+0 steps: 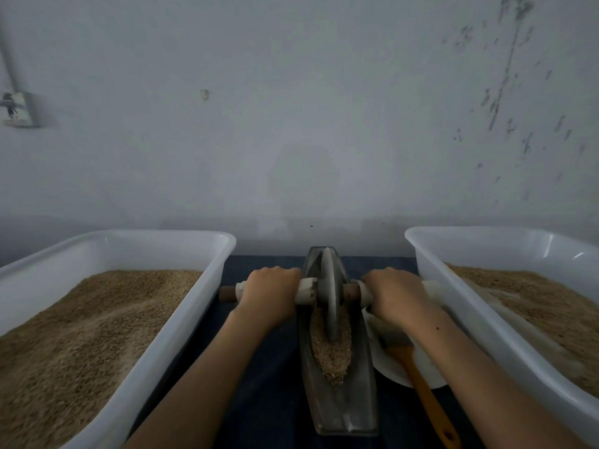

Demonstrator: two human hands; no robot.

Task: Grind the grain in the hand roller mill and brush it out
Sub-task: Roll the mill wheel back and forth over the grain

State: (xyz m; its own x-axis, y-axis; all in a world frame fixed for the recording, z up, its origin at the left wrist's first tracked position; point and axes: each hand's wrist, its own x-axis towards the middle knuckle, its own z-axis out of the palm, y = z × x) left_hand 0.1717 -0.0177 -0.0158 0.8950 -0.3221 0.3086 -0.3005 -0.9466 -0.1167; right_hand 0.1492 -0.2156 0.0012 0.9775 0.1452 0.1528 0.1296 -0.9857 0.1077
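Both hands, left hand (271,288) and right hand (396,294), clamped on the axle handles either side of the roller wheel (330,293), grain (331,354) heaped in the trough (340,406) near end: uneven push likely tips the wheel, spilling grain onto the counter (265,384).

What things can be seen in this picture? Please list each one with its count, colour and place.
tubs: two, white, at left and right, both holding tan grain
trough: one, grey metal, centre, on dark blue cloth
grain: tan, in the trough
wheel: one, grey disc, upright in the trough, on a wooden axle
plate: one, white, right of the trough
brush: one, orange handle, on the plate
left hand: grips the left axle handle
right hand: grips the right axle handle
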